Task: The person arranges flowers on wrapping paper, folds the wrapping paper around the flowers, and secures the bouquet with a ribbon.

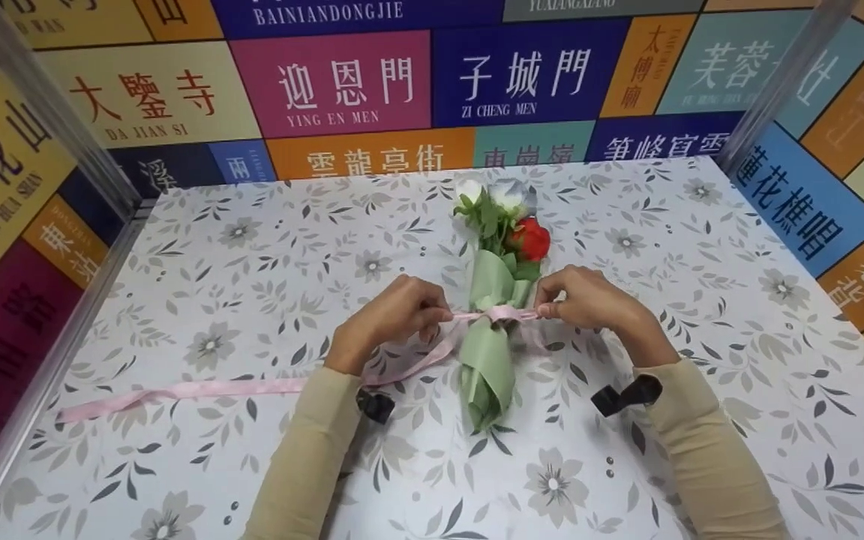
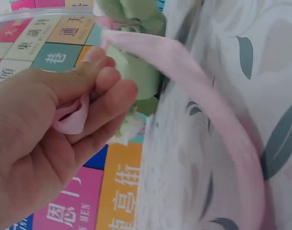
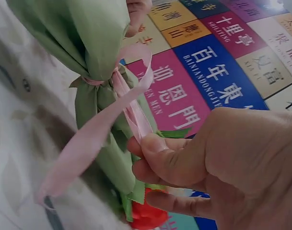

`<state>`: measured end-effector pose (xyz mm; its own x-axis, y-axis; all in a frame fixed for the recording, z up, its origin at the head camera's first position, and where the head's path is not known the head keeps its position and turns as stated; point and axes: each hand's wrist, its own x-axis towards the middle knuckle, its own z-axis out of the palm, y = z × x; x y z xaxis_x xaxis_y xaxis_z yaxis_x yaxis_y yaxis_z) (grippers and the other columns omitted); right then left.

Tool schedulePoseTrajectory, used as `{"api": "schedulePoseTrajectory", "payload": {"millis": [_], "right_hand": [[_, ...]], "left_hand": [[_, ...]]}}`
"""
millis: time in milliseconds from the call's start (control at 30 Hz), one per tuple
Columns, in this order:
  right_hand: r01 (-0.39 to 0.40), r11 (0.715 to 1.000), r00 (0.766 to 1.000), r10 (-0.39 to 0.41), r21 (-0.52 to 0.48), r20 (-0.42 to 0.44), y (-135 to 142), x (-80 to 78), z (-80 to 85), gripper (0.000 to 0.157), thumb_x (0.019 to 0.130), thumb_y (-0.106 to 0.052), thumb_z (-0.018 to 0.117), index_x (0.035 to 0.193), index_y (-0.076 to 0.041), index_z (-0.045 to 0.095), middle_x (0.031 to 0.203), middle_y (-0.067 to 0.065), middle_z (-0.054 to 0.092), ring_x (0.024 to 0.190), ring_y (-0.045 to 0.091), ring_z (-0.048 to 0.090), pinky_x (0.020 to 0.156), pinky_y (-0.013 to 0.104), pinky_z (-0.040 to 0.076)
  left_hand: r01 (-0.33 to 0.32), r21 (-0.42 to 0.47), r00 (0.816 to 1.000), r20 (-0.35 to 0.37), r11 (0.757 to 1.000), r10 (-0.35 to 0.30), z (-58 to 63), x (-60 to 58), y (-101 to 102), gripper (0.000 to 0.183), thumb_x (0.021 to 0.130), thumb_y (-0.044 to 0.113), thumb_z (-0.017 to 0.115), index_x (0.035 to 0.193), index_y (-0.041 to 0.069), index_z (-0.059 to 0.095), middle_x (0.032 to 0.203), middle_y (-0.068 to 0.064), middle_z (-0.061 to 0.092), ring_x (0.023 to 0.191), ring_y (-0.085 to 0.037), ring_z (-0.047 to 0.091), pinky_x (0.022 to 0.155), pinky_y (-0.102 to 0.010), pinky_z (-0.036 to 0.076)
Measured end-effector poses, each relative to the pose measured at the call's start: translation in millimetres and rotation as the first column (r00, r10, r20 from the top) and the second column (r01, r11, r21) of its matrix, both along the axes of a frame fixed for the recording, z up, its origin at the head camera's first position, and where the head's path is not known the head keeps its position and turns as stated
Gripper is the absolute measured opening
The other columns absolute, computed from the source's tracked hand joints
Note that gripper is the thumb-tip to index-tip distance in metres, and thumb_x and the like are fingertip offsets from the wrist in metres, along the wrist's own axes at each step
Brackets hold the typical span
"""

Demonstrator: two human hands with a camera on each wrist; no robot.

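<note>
A small bouquet wrapped in pale green paper [image 1: 488,367] lies on the table, its red flower [image 1: 528,240] and white flowers [image 1: 511,196] toward the back. A pink ribbon [image 1: 229,387] goes round its narrow middle. On the bouquet's left, my left hand [image 1: 406,307] pinches ribbon between thumb and fingers; in the left wrist view a pink fold [image 2: 73,120] shows inside the palm. My right hand [image 1: 586,298] pinches ribbon on the other side, and the right wrist view shows a loose ribbon end [image 3: 83,143] hanging beside it. Both hands hold the ribbon taut across the wrap.
A white floral cloth [image 1: 177,457] covers the table. The ribbon's long tail runs far to the left. Coloured panels with printed lettering [image 1: 331,82] stand behind and at both sides, with clear upright posts at the corners.
</note>
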<state>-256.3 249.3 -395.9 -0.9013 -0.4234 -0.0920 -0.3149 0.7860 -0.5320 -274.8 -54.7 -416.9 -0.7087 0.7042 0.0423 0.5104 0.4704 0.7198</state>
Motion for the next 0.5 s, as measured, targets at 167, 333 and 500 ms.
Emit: {"api": "schedulePoseTrajectory", "payload": {"millis": [167, 333, 500], "right_hand": [[-0.005, 1.000, 1.000, 0.006, 0.021, -0.017, -6.8, -3.6, -8.4, 0.011, 0.083, -0.006, 0.071, 0.074, -0.012, 0.071, 0.073, -0.001, 0.067, 0.070, 0.014, 0.050, 0.070, 0.032, 0.036], [0.029, 1.000, 1.000, -0.029, -0.009, -0.003, -11.9, -3.7, -12.4, 0.010, 0.081, -0.003, 0.068, 0.073, -0.009, 0.069, 0.070, -0.003, 0.061, 0.069, 0.013, 0.048, 0.064, 0.029, 0.035], [0.071, 0.997, 0.997, -0.070, -0.030, 0.043, -14.3, -3.5, -13.0, 0.009, 0.079, 0.001, 0.063, 0.074, -0.006, 0.068, 0.069, -0.004, 0.059, 0.069, 0.014, 0.048, 0.062, 0.028, 0.036]], "left_hand": [[-0.011, -0.047, 1.000, 0.009, 0.999, 0.011, -5.3, -2.3, -5.7, 0.022, 0.098, 0.016, 0.065, 0.087, -0.002, 0.072, 0.070, -0.014, 0.071, 0.066, -0.033, 0.069, 0.056, -0.019, 0.044], [-0.014, -0.066, 0.999, 0.032, 0.998, 0.016, -7.1, -5.2, -9.8, 0.022, 0.097, 0.018, 0.065, 0.087, -0.001, 0.072, 0.071, -0.013, 0.072, 0.063, -0.026, 0.067, 0.057, -0.021, 0.047], [-0.022, -0.071, 0.999, 0.047, 0.997, 0.025, -8.2, -9.1, -10.5, 0.021, 0.097, 0.017, 0.066, 0.087, 0.001, 0.073, 0.072, -0.013, 0.072, 0.060, -0.022, 0.066, 0.056, -0.022, 0.050]]}}
